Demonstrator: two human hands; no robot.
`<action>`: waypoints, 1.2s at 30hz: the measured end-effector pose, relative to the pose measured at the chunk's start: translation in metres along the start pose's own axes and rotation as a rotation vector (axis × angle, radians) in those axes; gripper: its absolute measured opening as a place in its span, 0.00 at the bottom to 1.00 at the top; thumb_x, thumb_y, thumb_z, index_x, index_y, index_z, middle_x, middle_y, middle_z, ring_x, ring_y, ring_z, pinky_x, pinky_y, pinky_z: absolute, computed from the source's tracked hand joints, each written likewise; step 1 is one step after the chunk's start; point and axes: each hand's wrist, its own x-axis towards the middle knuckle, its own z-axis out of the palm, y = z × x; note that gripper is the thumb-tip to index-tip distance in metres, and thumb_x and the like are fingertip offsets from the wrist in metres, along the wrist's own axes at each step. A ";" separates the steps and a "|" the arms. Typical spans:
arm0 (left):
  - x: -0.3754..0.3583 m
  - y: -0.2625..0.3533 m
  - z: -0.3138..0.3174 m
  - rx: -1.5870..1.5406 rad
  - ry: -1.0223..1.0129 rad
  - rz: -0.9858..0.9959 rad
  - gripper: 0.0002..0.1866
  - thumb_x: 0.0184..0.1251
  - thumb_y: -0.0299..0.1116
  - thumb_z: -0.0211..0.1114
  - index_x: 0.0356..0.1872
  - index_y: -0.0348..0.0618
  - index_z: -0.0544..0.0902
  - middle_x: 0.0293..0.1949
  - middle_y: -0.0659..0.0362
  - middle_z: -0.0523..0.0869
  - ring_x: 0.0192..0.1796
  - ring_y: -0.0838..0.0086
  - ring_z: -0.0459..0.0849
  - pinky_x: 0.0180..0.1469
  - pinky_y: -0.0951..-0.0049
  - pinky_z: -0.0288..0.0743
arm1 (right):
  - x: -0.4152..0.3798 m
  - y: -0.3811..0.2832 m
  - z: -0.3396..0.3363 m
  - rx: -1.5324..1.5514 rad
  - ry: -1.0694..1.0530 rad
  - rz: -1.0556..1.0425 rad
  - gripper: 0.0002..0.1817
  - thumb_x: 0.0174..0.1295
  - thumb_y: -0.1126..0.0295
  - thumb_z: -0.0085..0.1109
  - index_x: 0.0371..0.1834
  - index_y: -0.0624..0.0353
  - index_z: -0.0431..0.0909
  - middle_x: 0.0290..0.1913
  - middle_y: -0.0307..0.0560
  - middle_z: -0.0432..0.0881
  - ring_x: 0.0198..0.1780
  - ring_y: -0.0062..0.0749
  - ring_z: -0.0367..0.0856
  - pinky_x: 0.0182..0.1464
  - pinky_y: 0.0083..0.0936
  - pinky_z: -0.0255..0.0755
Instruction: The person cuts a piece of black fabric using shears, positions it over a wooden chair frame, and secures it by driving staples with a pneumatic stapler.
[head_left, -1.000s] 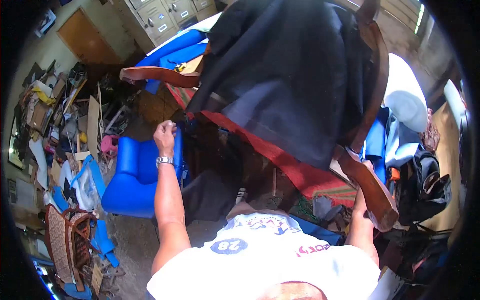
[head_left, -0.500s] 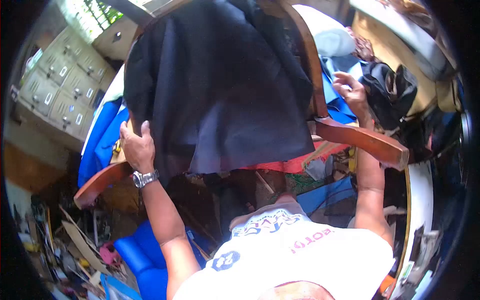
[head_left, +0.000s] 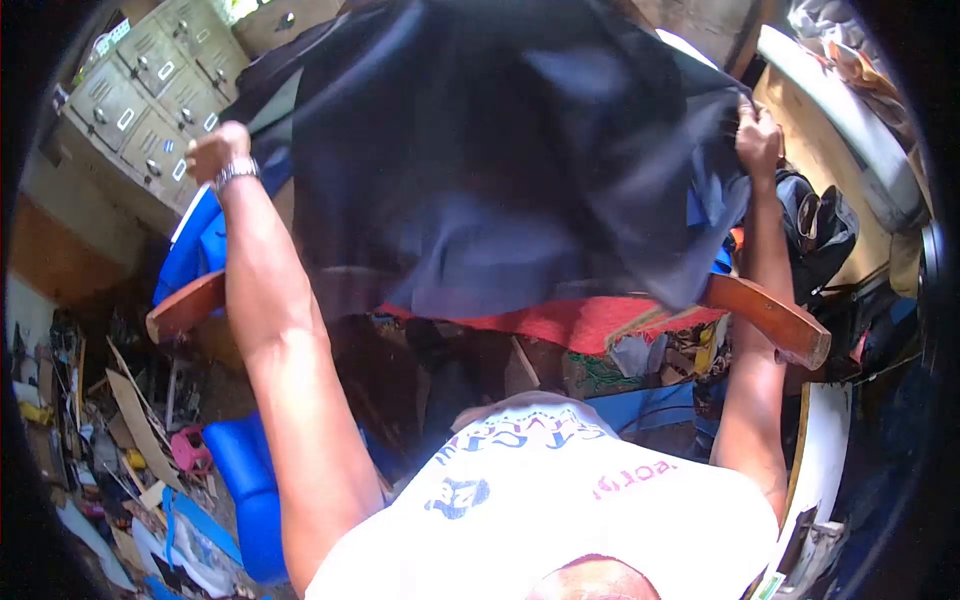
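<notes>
A large sheet of black cloth [head_left: 490, 170] is spread wide in front of me, its lower edge hanging in loose folds over a wooden chair frame. My left hand [head_left: 220, 153], with a metal watch at the wrist, is closed at the cloth's left edge; the fingers are partly blurred. On the other side, my right hand [head_left: 759, 138] pinches the right edge and pulls it out taut. Two curved brown wooden legs [head_left: 768, 318] of the frame stick out below the cloth, one under each forearm. The cloth hides most of the frame.
Grey metal lockers [head_left: 150, 95] stand at the upper left. Blue upholstered padding [head_left: 245, 500] and scattered scraps [head_left: 140, 420] lie at the lower left. Red material [head_left: 560, 325] shows beneath the cloth. A dark bag [head_left: 820, 230] rests at the right.
Both hands have risen and taken hold of the cloth's side edges. The cloth, hanging narrower over the frame before, is now lifted and stretched out sideways.
</notes>
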 end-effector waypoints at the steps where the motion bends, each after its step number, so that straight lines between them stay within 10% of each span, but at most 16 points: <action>1: -0.002 0.009 -0.032 -0.181 0.168 0.200 0.22 0.64 0.41 0.64 0.48 0.29 0.80 0.42 0.39 0.86 0.44 0.46 0.86 0.44 0.48 0.79 | 0.014 0.036 0.010 -0.370 0.087 -0.413 0.15 0.77 0.61 0.54 0.51 0.60 0.85 0.44 0.60 0.89 0.44 0.51 0.88 0.47 0.40 0.81; 4: -0.073 0.034 -0.200 -0.974 0.018 0.584 0.19 0.79 0.38 0.60 0.60 0.33 0.80 0.58 0.39 0.83 0.56 0.52 0.85 0.59 0.61 0.79 | 0.022 0.156 0.053 0.010 -0.412 -0.252 0.23 0.80 0.50 0.51 0.49 0.61 0.85 0.45 0.57 0.87 0.45 0.34 0.85 0.52 0.35 0.76; 6: -0.132 -0.045 -0.281 -0.595 -0.457 0.795 0.15 0.74 0.33 0.62 0.53 0.32 0.84 0.47 0.38 0.88 0.51 0.47 0.87 0.56 0.55 0.80 | -0.036 0.151 0.055 0.608 -0.586 0.300 0.30 0.81 0.43 0.44 0.68 0.53 0.80 0.57 0.46 0.86 0.55 0.35 0.82 0.61 0.30 0.70; 7: -0.136 -0.073 -0.289 -0.786 -0.827 0.824 0.14 0.74 0.32 0.62 0.51 0.33 0.85 0.45 0.41 0.89 0.48 0.51 0.88 0.54 0.58 0.81 | -0.064 0.162 0.044 0.540 -0.600 0.192 0.36 0.79 0.39 0.45 0.82 0.47 0.66 0.67 0.42 0.80 0.57 0.33 0.81 0.61 0.28 0.68; 8: -0.132 -0.099 -0.294 -0.967 -1.206 0.827 0.12 0.74 0.31 0.63 0.49 0.33 0.85 0.42 0.45 0.90 0.45 0.56 0.90 0.51 0.61 0.83 | -0.075 0.158 0.031 0.728 -0.717 0.575 0.41 0.76 0.35 0.48 0.86 0.43 0.57 0.72 0.46 0.75 0.56 0.29 0.82 0.58 0.26 0.71; 10: -0.116 -0.160 -0.298 -1.311 -1.997 0.729 0.09 0.74 0.30 0.64 0.46 0.34 0.87 0.38 0.52 0.91 0.40 0.64 0.92 0.46 0.68 0.86 | -0.101 0.171 0.008 0.862 -0.844 0.762 0.40 0.75 0.34 0.50 0.77 0.51 0.66 0.62 0.42 0.80 0.49 0.26 0.82 0.51 0.24 0.72; 12: -0.112 -0.286 -0.252 -1.241 -1.417 0.175 0.13 0.78 0.37 0.63 0.47 0.36 0.87 0.33 0.56 0.91 0.32 0.73 0.90 0.34 0.78 0.81 | -0.118 0.177 -0.017 0.982 -0.941 0.848 0.41 0.73 0.32 0.52 0.69 0.59 0.74 0.52 0.38 0.85 0.43 0.22 0.81 0.45 0.21 0.73; 16: -0.072 -0.343 -0.169 -1.226 -1.095 -0.618 0.22 0.83 0.51 0.54 0.54 0.41 0.84 0.43 0.57 0.91 0.37 0.79 0.87 0.28 0.80 0.72 | -0.137 0.082 -0.031 0.900 -0.835 0.944 0.39 0.72 0.35 0.56 0.63 0.63 0.79 0.49 0.36 0.87 0.42 0.24 0.83 0.45 0.21 0.75; 20: -0.062 -0.298 -0.068 -0.886 -1.227 -0.288 0.27 0.81 0.59 0.54 0.60 0.46 0.83 0.50 0.57 0.91 0.40 0.76 0.87 0.38 0.73 0.78 | -0.116 0.094 -0.025 0.261 -1.036 0.491 0.25 0.71 0.46 0.64 0.48 0.61 0.85 0.41 0.34 0.84 0.41 0.21 0.78 0.44 0.23 0.71; 22: -0.052 -0.235 -0.025 -0.788 -1.489 -0.556 0.39 0.74 0.69 0.57 0.64 0.40 0.81 0.51 0.55 0.90 0.43 0.73 0.86 0.48 0.68 0.81 | -0.122 0.111 -0.013 0.490 -1.018 0.501 0.21 0.68 0.52 0.69 0.46 0.61 0.85 0.36 0.28 0.79 0.35 0.19 0.72 0.40 0.21 0.66; 24: -0.046 -0.200 0.005 -0.916 -1.932 -0.373 0.39 0.73 0.69 0.58 0.60 0.40 0.84 0.47 0.56 0.89 0.43 0.74 0.84 0.49 0.70 0.79 | -0.114 0.127 -0.012 0.407 -0.947 0.529 0.22 0.67 0.51 0.71 0.49 0.60 0.86 0.36 0.29 0.80 0.35 0.17 0.72 0.40 0.22 0.67; 26: -0.059 -0.130 -0.039 -0.696 -1.578 0.052 0.29 0.75 0.58 0.64 0.61 0.43 0.84 0.44 0.60 0.89 0.39 0.74 0.85 0.45 0.70 0.80 | -0.076 0.213 0.002 0.171 -0.888 0.273 0.24 0.69 0.50 0.69 0.54 0.60 0.85 0.39 0.33 0.82 0.38 0.20 0.75 0.43 0.24 0.70; 28: -0.047 -0.110 -0.010 -0.559 -1.376 0.500 0.19 0.74 0.47 0.67 0.54 0.44 0.87 0.42 0.59 0.91 0.34 0.72 0.86 0.40 0.68 0.81 | -0.081 0.146 -0.026 0.349 -0.762 0.258 0.25 0.73 0.49 0.64 0.57 0.61 0.84 0.41 0.39 0.84 0.40 0.29 0.79 0.45 0.30 0.74; 30: -0.027 -0.106 0.018 -0.829 -0.881 0.579 0.13 0.74 0.41 0.66 0.50 0.44 0.88 0.44 0.56 0.91 0.35 0.72 0.88 0.40 0.68 0.82 | -0.088 0.115 -0.045 0.888 -0.725 0.576 0.23 0.76 0.51 0.59 0.58 0.62 0.83 0.43 0.47 0.88 0.42 0.36 0.85 0.47 0.33 0.78; 33: 0.010 -0.120 0.053 -1.121 -0.846 -0.105 0.28 0.78 0.56 0.58 0.63 0.42 0.80 0.54 0.55 0.90 0.50 0.65 0.88 0.53 0.63 0.80 | -0.084 0.131 -0.048 -0.056 -0.598 -0.140 0.23 0.68 0.57 0.63 0.59 0.61 0.83 0.51 0.55 0.88 0.43 0.49 0.88 0.46 0.36 0.82; 36: -0.006 -0.139 0.044 -1.239 -1.145 -0.502 0.52 0.71 0.78 0.47 0.76 0.37 0.65 0.71 0.50 0.78 0.74 0.59 0.72 0.78 0.57 0.56 | -0.106 0.090 -0.042 0.688 -0.577 0.573 0.24 0.69 0.48 0.66 0.55 0.56 0.84 0.46 0.46 0.89 0.36 0.36 0.88 0.38 0.35 0.84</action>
